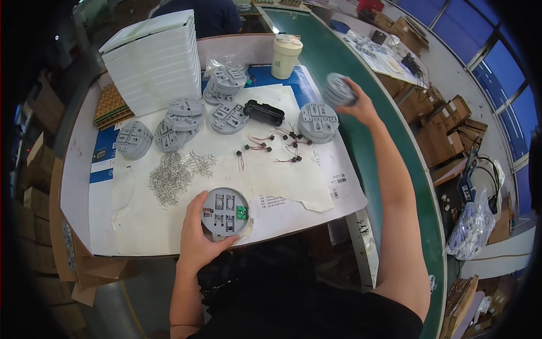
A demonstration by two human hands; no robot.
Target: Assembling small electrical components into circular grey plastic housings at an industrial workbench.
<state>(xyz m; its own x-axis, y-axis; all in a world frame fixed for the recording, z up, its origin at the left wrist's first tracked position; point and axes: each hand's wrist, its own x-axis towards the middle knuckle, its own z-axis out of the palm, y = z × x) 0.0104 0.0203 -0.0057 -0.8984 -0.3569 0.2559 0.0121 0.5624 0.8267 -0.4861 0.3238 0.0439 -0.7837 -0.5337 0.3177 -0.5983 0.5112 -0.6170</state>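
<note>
My left hand (199, 240) curls around the near left side of a round grey plastic housing (231, 196) at the table's front edge. Its open face shows slots, a small green terminal block (242, 212) and a brown part near my fingers. Out at the right, over the green conveyor, my right hand (360, 106) grips a small stack of round grey discs (337, 90), blurred by motion. Just left of it stands another stack of grey discs (318, 121). Small black parts with red wires (293, 144) lie between the two hands.
A heap of small metal pieces (172, 178) lies left of centre. Behind are more grey disc stacks (228, 117), a black tray (264, 112), a lidded cup (286, 56) and tall white stacked trays (152, 65). The green conveyor (389, 147) runs along the right; another person (209, 17) is beyond.
</note>
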